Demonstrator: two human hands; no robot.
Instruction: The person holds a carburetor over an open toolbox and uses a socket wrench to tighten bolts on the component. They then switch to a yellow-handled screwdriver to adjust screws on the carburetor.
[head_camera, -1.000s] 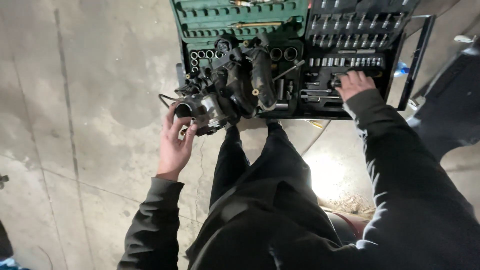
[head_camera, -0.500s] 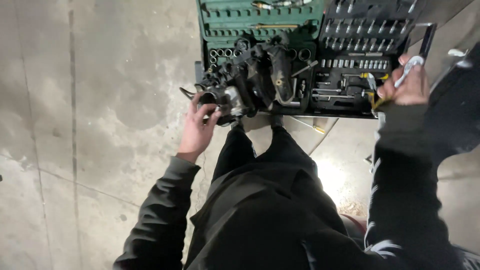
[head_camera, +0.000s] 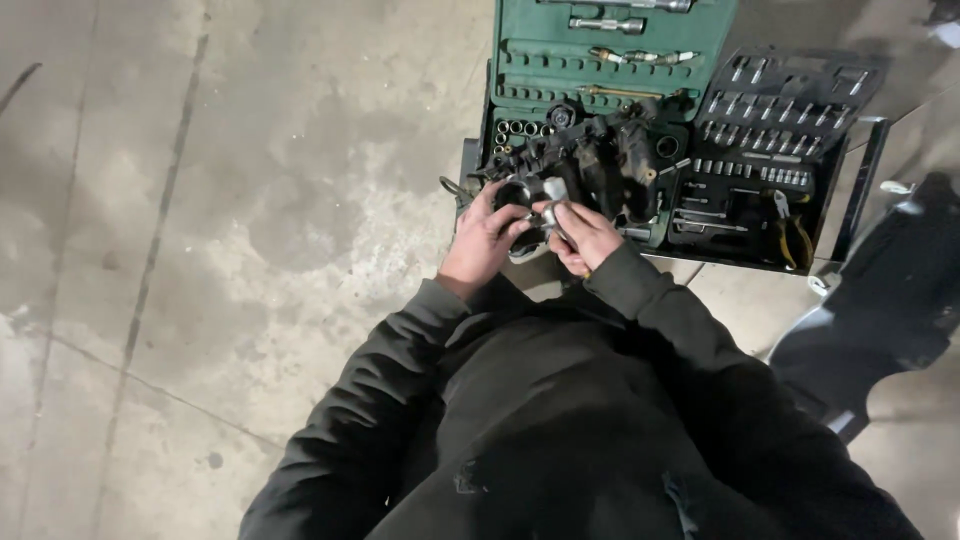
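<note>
Both hands in close at the front edge of the open green tool case (head_camera: 610, 60). Left hand (head_camera: 482, 243) cupped around the near end of a dark, grimy engine part (head_camera: 590, 165), fingers curled tight on it. Right hand (head_camera: 585, 235) just beside, fingers pinched shut on a small shiny metal tool (head_camera: 553, 192) pressed against that part. Engine part lying across the case's lower trays, black socket tray (head_camera: 770, 140) alongside on the right, concrete floor (head_camera: 230, 200) beneath.

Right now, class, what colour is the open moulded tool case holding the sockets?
Green tool case, clearest in the head view.
</note>
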